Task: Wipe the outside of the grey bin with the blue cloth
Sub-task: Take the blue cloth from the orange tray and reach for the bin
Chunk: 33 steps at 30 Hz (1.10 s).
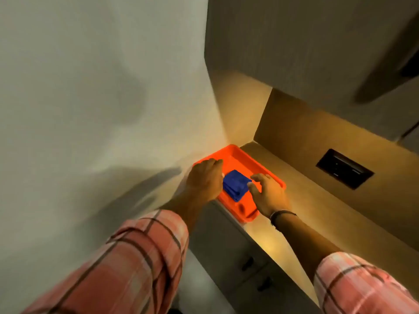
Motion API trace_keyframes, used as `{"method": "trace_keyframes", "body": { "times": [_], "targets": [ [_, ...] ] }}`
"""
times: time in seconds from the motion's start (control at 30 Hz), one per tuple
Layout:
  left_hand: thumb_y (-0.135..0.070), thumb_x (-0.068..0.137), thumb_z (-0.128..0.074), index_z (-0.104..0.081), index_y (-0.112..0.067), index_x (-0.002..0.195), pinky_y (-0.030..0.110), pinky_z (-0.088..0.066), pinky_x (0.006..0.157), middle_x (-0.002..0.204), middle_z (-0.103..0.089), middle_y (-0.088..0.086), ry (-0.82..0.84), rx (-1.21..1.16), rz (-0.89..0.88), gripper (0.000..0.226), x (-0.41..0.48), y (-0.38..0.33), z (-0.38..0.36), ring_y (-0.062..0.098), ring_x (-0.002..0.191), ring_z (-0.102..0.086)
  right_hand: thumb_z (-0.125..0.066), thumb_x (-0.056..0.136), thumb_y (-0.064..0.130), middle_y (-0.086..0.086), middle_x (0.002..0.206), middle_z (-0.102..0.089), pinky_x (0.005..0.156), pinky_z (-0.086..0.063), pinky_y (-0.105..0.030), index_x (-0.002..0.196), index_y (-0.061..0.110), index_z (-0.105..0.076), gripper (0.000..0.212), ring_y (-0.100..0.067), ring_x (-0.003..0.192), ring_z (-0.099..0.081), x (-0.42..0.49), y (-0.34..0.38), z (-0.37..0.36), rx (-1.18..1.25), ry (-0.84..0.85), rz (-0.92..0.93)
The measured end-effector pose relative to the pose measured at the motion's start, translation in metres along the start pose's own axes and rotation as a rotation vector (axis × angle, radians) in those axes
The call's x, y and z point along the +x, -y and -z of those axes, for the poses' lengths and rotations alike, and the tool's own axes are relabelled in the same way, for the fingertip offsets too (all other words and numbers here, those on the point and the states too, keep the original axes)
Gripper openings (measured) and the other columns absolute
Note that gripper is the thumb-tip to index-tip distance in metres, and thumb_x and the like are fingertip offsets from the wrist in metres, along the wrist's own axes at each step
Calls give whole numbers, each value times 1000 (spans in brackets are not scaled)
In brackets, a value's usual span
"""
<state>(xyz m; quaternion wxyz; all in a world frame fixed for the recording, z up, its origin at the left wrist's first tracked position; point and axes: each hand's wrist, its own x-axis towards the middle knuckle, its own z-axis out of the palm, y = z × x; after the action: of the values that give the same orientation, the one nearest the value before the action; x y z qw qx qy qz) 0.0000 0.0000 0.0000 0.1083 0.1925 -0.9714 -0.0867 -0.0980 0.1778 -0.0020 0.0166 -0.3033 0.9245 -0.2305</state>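
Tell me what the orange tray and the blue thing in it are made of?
The shallow orange tray looks like moulded plastic: one even bright colour, a smooth slightly shiny surface, a rounded raised rim. The folded blue cloth looks like soft fabric, maybe towelling: matte, with stacked folded layers showing at its edge. The blurry picture leaves both uncertain.

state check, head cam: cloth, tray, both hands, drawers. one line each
blue cloth: folded, lying in the tray, not lifted
orange tray: flat on the counter, in the corner by the wall
left hand: fingers curled, over the tray's left edge, beside the cloth
right hand: open, at the cloth's right side; grip unclear
drawers: shut
grey bin: not in view
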Motion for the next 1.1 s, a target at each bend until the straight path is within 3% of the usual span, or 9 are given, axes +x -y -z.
{"method": "trace_keyframes", "body": {
  "times": [0.2, 0.37, 0.6, 0.67, 0.73, 0.83, 0.93, 1.03, 1.1],
  "targets": [
    [-33, 102, -49, -55, -15, 129, 45, -50, 93, 130, -62, 12, 192, -79, 142, 33, 59, -17, -80, 35, 119, -62, -54, 97, 51, -6, 125, -70, 88, -36, -46, 117, 29, -68, 33, -35, 117, -59, 72, -25, -52, -261, 158, -40],
    [-27, 97, -57, -55, -11, 132, 45, -49, 96, 135, -58, 16, 279, -38, 208, 39, 87, -19, -122, 37, 125, -57, -50, 97, 61, -9, 133, -65, 103, -31, -58, 124, 26, -63, 46, -38, 128, -49, 99, -44, -75, -409, 250, -140],
    [-19, 84, -70, -59, -10, 123, 35, -50, 73, 122, -68, 16, 371, -273, 356, 42, 113, -18, -121, 36, 109, -67, -73, 87, 47, -7, 127, -68, 110, -28, -60, 125, 26, -60, 45, -39, 128, -52, 113, -55, -85, -190, 277, -214],
    [-21, 81, -72, -60, -11, 126, 36, -52, 74, 124, -68, 14, 362, -348, 363, 47, 114, -18, -117, 34, 110, -68, -78, 83, 45, -5, 127, -71, 109, -33, -55, 130, 27, -62, 52, -35, 127, -58, 114, -52, -77, -126, 249, -220],
    [-26, 79, -73, -66, -14, 123, 35, -54, 79, 123, -71, 12, 284, -411, 348, 45, 113, -19, -108, 31, 112, -69, -79, 78, 43, -3, 110, -74, 100, -33, -51, 113, 27, -69, 39, -32, 117, -64, 115, -48, -62, -93, 170, -211],
    [-32, 74, -75, -74, -18, 111, 31, -55, 78, 112, -78, 5, 97, -589, 333, 39, 96, -22, -80, 22, 104, -73, -80, 66, 46, 0, 88, -68, 93, -43, -45, 98, 21, -76, 40, -27, 99, -68, 102, -40, -33, 101, 62, -236],
    [-24, 69, -72, -71, -23, 91, 27, -57, 64, 82, -74, -8, 30, -906, 310, 22, 54, -22, -46, 3, 71, -69, -76, 61, 39, -5, 83, -66, 61, -50, -36, 91, 8, -76, 43, -16, 75, -59, 68, -24, -10, 396, -27, -117],
    [-16, 68, -69, -62, -27, 74, 13, -44, 55, 66, -63, -18, 81, -1150, 273, 14, -7, -23, -23, -9, 58, -58, -70, 66, 20, -1, 73, -61, 59, -46, -37, 73, 13, -60, 14, -17, 69, -56, 7, -4, -6, 788, 14, -76],
    [-13, 67, -68, -70, -13, 84, 23, -51, 65, 78, -69, -10, 186, -1287, 295, 17, -56, -20, -22, 5, 73, -66, -61, 66, 9, -12, 77, -58, 69, -47, -39, 79, -5, -55, 20, -25, 75, -51, -47, 3, -22, 1123, 105, -129]
  ]
}}
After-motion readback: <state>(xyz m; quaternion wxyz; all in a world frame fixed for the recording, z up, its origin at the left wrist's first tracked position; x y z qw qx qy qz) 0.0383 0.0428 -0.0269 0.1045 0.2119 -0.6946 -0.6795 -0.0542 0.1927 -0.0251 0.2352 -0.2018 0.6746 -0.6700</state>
